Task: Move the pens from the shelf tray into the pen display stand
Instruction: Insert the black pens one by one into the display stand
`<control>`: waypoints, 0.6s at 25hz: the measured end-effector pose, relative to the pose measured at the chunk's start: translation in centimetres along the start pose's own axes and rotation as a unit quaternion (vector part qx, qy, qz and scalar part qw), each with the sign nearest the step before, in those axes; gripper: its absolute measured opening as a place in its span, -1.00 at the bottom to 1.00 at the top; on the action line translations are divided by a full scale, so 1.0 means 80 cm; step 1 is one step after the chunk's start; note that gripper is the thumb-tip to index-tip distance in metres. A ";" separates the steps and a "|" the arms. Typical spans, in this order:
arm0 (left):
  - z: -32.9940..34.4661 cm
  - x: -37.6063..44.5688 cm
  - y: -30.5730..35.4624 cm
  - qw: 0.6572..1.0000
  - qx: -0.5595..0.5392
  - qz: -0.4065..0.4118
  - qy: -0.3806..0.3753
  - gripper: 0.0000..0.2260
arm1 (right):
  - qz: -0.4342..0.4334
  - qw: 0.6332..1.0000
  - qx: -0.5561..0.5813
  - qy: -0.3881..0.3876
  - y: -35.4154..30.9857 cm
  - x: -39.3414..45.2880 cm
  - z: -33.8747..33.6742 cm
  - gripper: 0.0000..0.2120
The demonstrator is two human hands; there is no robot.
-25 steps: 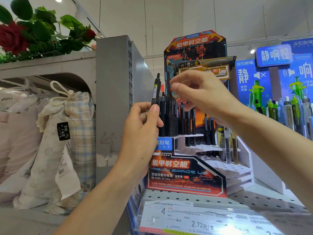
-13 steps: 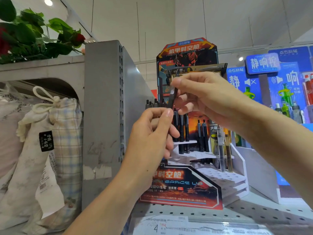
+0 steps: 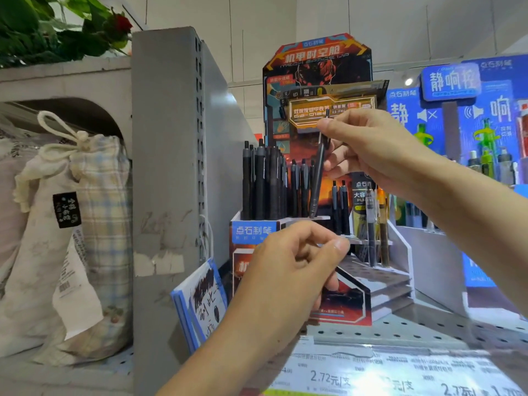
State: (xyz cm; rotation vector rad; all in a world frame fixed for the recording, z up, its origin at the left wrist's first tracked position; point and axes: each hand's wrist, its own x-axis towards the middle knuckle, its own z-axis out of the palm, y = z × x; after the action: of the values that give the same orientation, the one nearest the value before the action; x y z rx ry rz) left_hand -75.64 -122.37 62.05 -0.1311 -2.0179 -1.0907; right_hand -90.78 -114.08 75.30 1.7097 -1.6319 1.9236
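The stepped pen display stand (image 3: 380,284) with an orange and red header card stands on the perforated shelf. Several black pens (image 3: 265,184) fill its top left tier. My right hand (image 3: 371,150) pinches one black pen (image 3: 317,178) near its top, and the pen's tip is down at the top tier beside the other pens. My left hand (image 3: 288,275) hovers in front of the stand's lower left, fingers curled with thumb against forefinger, nothing visible in it. No shelf tray is visible.
A grey metal shelf divider (image 3: 168,172) rises just left of the stand. Cloth drawstring bags (image 3: 83,238) fill the left bay. A blue notebook (image 3: 200,304) leans against the divider. A blue pen display (image 3: 480,132) stands at the right. Price labels (image 3: 371,378) line the shelf edge.
My right hand took the pen from my left hand and lowered it to the stand's top tier. My left hand let go and dropped lower.
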 end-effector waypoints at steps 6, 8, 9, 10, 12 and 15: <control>0.011 -0.017 0.007 0.997 0.044 0.036 -0.053 -0.78 | -0.029 0.993 -0.115 0.021 0.016 0.006 0.008 -0.80; 0.010 -0.019 -0.002 0.997 0.042 0.028 -0.063 -0.82 | -0.030 0.990 -0.139 0.023 0.021 0.007 0.011 -0.81; 0.009 -0.020 -0.007 0.995 0.052 0.032 -0.073 -0.86 | -0.030 0.988 -0.152 0.025 0.023 0.008 0.011 -0.81; 0.009 -0.019 -0.012 0.992 0.083 0.046 -0.084 -0.90 | -0.028 0.986 -0.161 0.028 0.025 0.009 0.010 -0.81; 0.007 -0.020 -0.021 0.979 0.146 0.085 -0.113 -0.95 | -0.022 0.984 -0.173 0.032 0.030 0.013 0.007 -0.80; 0.006 -0.018 -0.022 0.967 0.183 0.109 -0.139 -0.92 | -0.015 0.981 -0.189 0.043 0.038 0.022 0.003 -0.77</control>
State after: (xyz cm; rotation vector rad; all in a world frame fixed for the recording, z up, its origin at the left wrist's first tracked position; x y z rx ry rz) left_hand -75.77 -122.69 59.79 -0.3194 -2.3555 -0.5719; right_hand -93.23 -116.49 74.67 1.4703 -1.7865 1.5245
